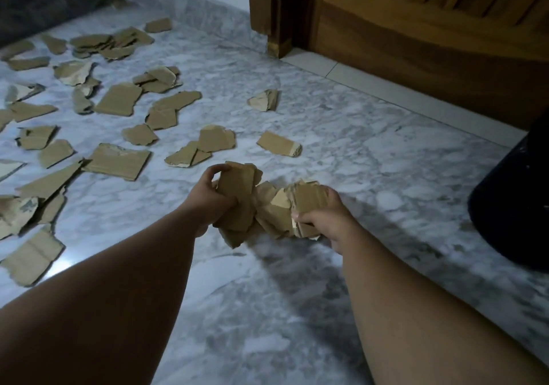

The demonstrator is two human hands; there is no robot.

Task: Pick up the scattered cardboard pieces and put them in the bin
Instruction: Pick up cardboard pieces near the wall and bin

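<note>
- Cardboard pieces [116,161], left of view: many torn scraps lie flat on the marble floor [341,123], well apart from the hands. They point every way, with no common axis.
- Left hand [208,199]: fingers curled round a stack of pieces [237,194], held above the floor. The stack's long axis runs away from the person, slightly tilted.
- Right hand [325,221]: grips a second wad [309,202], which touches the first. Its sheets fan out unevenly and its axis is unclear.
- Handling, as judged: light, stiff, flat board with ragged edges. Loose sheets may slide out of a stack. Best taken by pinching across the flat faces near mid-length.
- Dark container [511,206], far right, near the right hand: probably the bin. Its opening is not in view.
</note>
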